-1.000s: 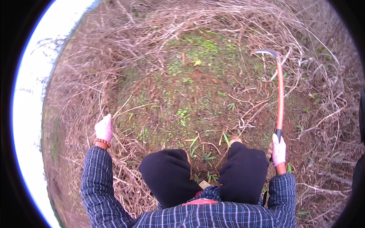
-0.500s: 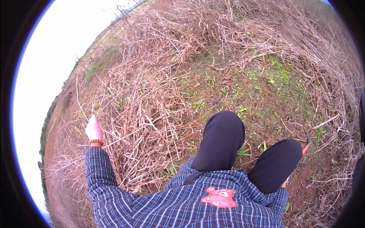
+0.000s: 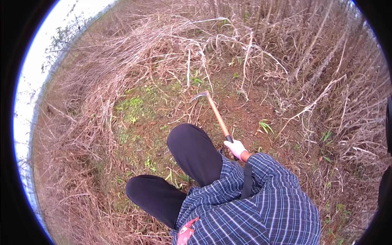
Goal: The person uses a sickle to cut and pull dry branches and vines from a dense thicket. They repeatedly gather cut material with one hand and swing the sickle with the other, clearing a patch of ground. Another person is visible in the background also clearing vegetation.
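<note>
Right hand [image 3: 235, 149], pale-gloved, just right of and below frame centre: your fingers curl closed around the black grip [image 3: 229, 139] of a sickle [image 3: 219, 116]. Orange shaft slants up and left from your fist; curved metal blade [image 3: 200, 95] lies a little above frame centre, tip to the left. Whether it touches the ground, cannot tell. Your left hand is out of frame; how far open, or holding what, cannot tell. Your right knee [image 3: 187, 136], dark-trousered, bends near centre; left knee [image 3: 141, 190] at lower left. Plaid shirt [image 3: 281, 200] fills the lower right. Low green plants [image 3: 132, 107] left of centre, on brown soil [image 3: 259, 116]. Dry grass [image 3: 102, 73] thick across upper left.
</note>
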`<move>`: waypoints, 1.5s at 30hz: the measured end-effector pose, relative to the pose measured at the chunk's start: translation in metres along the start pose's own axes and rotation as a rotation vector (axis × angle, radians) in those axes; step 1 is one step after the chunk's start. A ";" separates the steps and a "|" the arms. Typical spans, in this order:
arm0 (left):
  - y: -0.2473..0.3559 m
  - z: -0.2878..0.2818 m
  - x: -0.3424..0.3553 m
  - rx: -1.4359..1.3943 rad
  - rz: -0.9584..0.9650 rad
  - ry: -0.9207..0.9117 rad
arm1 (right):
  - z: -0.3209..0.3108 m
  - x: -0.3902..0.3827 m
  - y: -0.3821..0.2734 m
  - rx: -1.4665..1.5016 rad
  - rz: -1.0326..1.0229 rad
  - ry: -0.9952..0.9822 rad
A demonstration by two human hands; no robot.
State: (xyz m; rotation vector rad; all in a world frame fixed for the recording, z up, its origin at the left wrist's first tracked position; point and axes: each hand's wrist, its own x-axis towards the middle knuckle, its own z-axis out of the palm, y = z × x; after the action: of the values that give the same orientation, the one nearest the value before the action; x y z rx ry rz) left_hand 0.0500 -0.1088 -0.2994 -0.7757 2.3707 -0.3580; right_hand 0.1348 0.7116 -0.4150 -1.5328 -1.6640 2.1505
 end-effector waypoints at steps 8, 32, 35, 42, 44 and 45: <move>0.259 -0.240 -0.053 -0.313 0.731 0.823 | -0.016 -0.026 0.025 0.048 -0.075 0.042; 0.553 0.119 -0.270 1.145 2.078 -0.666 | -0.018 -0.205 -0.268 0.654 -0.748 0.077; 0.546 0.140 -0.259 1.143 2.086 -0.827 | 0.008 -0.166 -0.275 0.548 -0.822 0.007; 0.538 0.158 -0.258 1.073 1.986 -1.199 | 0.018 -0.103 -0.299 0.502 -0.649 0.304; 0.540 0.152 -0.262 1.157 1.920 -1.196 | 0.022 -0.076 -0.317 0.314 -0.531 0.460; 0.539 0.150 -0.262 1.143 1.921 -1.173 | 0.023 -0.062 -0.327 0.326 -0.471 0.506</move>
State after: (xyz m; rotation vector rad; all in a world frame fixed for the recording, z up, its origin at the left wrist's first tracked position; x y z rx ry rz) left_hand 0.0732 0.4673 -0.5200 1.4009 0.6446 -0.1682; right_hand -0.0157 0.8024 -0.1314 -1.2831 -1.2661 1.5350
